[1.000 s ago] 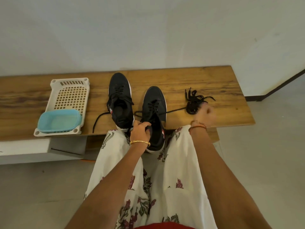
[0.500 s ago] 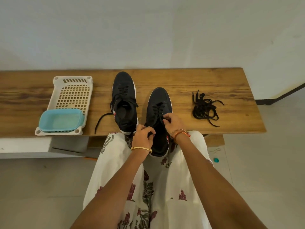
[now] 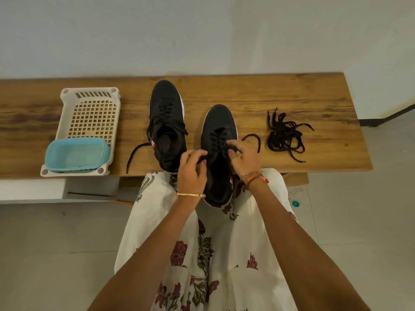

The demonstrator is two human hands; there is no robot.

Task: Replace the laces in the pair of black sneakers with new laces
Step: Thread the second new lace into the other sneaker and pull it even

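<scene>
Two black sneakers stand toe-away on the wooden bench (image 3: 314, 95). The left sneaker (image 3: 167, 122) has loose laces, one end trailing off its left side. The right sneaker (image 3: 219, 140) hangs its heel over the bench edge onto my lap. My left hand (image 3: 193, 169) grips the tongue and collar of the right sneaker. My right hand (image 3: 243, 157) pinches the lace at the upper eyelets of that shoe; a lace end (image 3: 252, 140) curves out to its right. A tangled bundle of black laces (image 3: 284, 136) lies further right on the bench.
A white perforated plastic basket (image 3: 89, 108) sits at the bench's left, with a light blue tub (image 3: 76, 154) inside its near end. The wall runs behind the bench. Grey floor lies on both sides of my lap, with a small teal object (image 3: 296, 203) on it.
My right hand left the lace bundle on the bench and came back to the right sneaker's laces. A lace end now loops out on the shoe's right side. My left hand stayed on the shoe.
</scene>
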